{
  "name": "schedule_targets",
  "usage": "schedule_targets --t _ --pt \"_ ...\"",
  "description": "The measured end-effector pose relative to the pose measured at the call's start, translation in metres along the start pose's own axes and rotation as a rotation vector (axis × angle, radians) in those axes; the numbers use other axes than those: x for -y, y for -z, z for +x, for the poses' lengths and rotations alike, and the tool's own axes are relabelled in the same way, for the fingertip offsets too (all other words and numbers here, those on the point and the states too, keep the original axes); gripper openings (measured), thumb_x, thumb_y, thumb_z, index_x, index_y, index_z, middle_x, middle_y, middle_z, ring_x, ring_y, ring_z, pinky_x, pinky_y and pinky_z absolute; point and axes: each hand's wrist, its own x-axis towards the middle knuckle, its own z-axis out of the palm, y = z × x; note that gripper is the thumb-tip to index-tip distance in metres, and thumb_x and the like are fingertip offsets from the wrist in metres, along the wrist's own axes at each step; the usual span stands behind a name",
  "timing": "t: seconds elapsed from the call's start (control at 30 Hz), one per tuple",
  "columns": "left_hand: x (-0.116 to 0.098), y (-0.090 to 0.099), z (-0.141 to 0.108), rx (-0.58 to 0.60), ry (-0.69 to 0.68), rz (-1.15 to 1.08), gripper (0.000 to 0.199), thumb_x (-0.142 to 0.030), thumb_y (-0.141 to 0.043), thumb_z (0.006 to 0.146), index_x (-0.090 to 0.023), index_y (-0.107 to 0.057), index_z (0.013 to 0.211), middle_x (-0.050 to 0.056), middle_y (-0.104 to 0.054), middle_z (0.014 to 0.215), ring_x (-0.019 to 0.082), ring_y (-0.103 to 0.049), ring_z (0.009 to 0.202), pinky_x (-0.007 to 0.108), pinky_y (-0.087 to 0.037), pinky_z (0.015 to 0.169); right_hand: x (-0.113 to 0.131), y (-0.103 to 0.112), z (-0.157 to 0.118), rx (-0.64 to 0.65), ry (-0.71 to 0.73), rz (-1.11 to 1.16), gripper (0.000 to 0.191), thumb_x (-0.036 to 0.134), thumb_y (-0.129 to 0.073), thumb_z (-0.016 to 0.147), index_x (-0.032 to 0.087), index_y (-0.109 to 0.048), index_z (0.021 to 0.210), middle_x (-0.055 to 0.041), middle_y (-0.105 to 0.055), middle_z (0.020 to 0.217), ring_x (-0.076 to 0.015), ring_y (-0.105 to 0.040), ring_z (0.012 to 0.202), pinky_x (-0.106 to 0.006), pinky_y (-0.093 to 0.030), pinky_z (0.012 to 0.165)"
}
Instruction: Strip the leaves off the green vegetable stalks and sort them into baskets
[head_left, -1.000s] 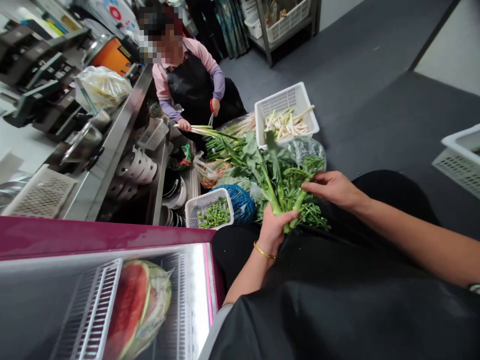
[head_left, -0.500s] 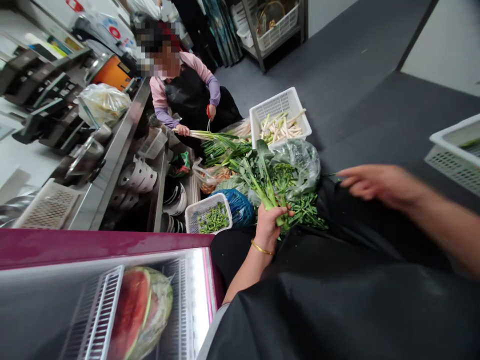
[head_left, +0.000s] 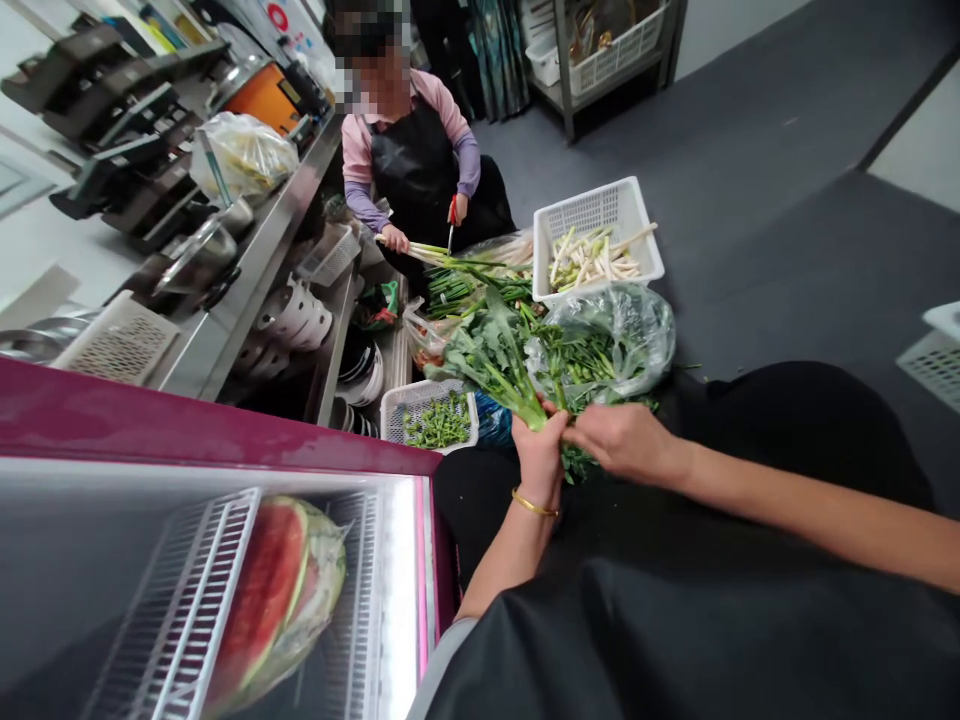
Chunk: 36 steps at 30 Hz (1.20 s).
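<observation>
A thick-stemmed bunch of leafy greens [head_left: 514,390] is gripped near its cut end by my left hand [head_left: 538,455], its leaves pointing away from me. My right hand [head_left: 630,440] is closed in a pinch against the stem end, right beside the left fingers; what lies between its fingertips is hidden. Just beyond my hands lies a clear plastic bag [head_left: 637,335] with more greens in and around it. A small white basket [head_left: 390,425] of cut green pieces stands to the left of my left hand.
Across from me a co-worker [head_left: 409,150] holds red-handled scissors [head_left: 452,215] and long green onions [head_left: 427,252]. A white basket [head_left: 551,290] of pale stalks sits beyond the bag. An open fridge [head_left: 390,590] with cut watermelon [head_left: 262,590] is at lower left.
My right hand has come in from the right to the stem end in my left hand. The bunch tilts further left. The whole view has shifted slightly.
</observation>
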Motion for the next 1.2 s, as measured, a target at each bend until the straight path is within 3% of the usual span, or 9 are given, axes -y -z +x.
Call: schedule_targets --t 0.07,0.27,0.4,0.57,0.73,0.93,1.03,1.1,1.2 --pt "0.001 0.003 0.003 -0.014 -0.108 0.114 0.037 -0.020 -0.077 0.059 -0.018 -0.056 0.089 -0.003 -0.057 0.076 0.009 -0.054 0.063 0.023 -0.044 0.064 0.006 0.002 -0.001 0.063 0.009 -0.063 0.047 0.046 -0.034 0.094 0.018 -0.058 0.065 -0.0070 -0.062 0.063 -0.0152 -0.055 0.057 -0.027 -0.033 0.054" --pt "0.000 0.006 -0.003 -0.023 -0.230 0.311 0.026 -0.019 -0.076 0.058 -0.019 -0.059 0.077 -0.001 -0.059 0.072 0.013 -0.054 0.067 0.025 -0.043 0.068 -0.006 0.007 0.041 0.155 -0.323 -0.085 0.045 0.057 -0.049 0.083 0.020 -0.050 0.059 -0.0052 -0.058 0.057 -0.0169 -0.052 0.054 -0.027 -0.028 0.049" --pt "0.000 0.008 -0.003 0.054 -0.079 0.184 0.032 -0.020 -0.077 0.056 -0.017 -0.057 0.081 -0.003 -0.057 0.070 0.010 -0.051 0.061 0.023 -0.042 0.063 -0.009 -0.007 0.023 0.026 -0.133 0.155 0.036 0.042 -0.041 0.091 0.019 -0.050 0.064 -0.0026 -0.056 0.059 -0.0133 -0.050 0.054 -0.024 -0.035 0.052" --pt "-0.001 0.009 0.002 0.080 0.083 0.046 0.041 -0.018 -0.078 0.053 -0.016 -0.058 0.089 -0.003 -0.058 0.071 0.008 -0.052 0.059 0.022 -0.042 0.061 -0.008 0.002 -0.018 -0.014 0.248 0.070 0.033 0.033 -0.040 0.095 0.020 -0.052 0.067 -0.0028 -0.055 0.060 -0.0134 -0.050 0.054 -0.025 -0.037 0.055" --pt "-0.003 0.004 -0.004 0.086 -0.088 0.270 0.031 -0.020 -0.078 0.056 -0.016 -0.059 0.079 -0.001 -0.059 0.072 0.010 -0.052 0.061 0.023 -0.042 0.061 -0.013 0.025 0.018 -0.057 0.113 -0.001 0.024 0.031 -0.045 0.092 0.017 -0.058 0.106 -0.0100 -0.067 0.096 -0.0195 -0.063 0.084 -0.028 -0.046 0.072" --pt "-0.003 0.004 -0.004 0.074 0.010 0.163 0.038 -0.019 -0.079 0.052 -0.016 -0.059 0.084 -0.003 -0.060 0.071 0.009 -0.053 0.060 0.022 -0.043 0.059 -0.014 -0.003 0.010 -0.011 0.160 0.053 0.023 0.023 -0.041 0.090 0.016 -0.063 0.090 -0.0087 -0.067 0.077 -0.0181 -0.063 0.071 -0.027 -0.045 0.064" --pt "-0.007 0.009 0.001 0.115 0.146 0.016 0.047 -0.020 -0.081 0.049 -0.016 -0.058 0.090 -0.004 -0.058 0.070 0.009 -0.055 0.056 0.024 -0.045 0.056 -0.026 0.001 -0.019 0.226 0.192 0.258 0.022 0.029 -0.046 0.089 0.019 -0.066 0.089 -0.0055 -0.068 0.075 -0.0158 -0.063 0.067 -0.025 -0.045 0.061" --pt "-0.010 0.012 0.002 0.168 0.191 -0.023 0.049 -0.022 -0.082 0.049 -0.017 -0.058 0.092 -0.003 -0.058 0.072 0.011 -0.057 0.056 0.026 -0.047 0.056 -0.038 0.016 -0.026 0.452 0.065 0.304 0.024 0.039 -0.061 0.080 0.020 -0.068 0.091 -0.0034 -0.069 0.073 -0.0159 -0.062 0.061 -0.025 -0.044 0.055" --pt "-0.011 0.010 0.000 0.244 0.188 -0.012 0.049 -0.022 -0.083 0.050 -0.017 -0.059 0.093 -0.003 -0.059 0.073 0.012 -0.059 0.058 0.026 -0.048 0.056 -0.046 0.039 -0.011 0.454 -0.217 0.378 0.048 0.052 -0.069 0.069 0.019 -0.067 0.104 -0.0046 -0.070 0.079 -0.0172 -0.063 0.061 -0.026 -0.045 0.054"
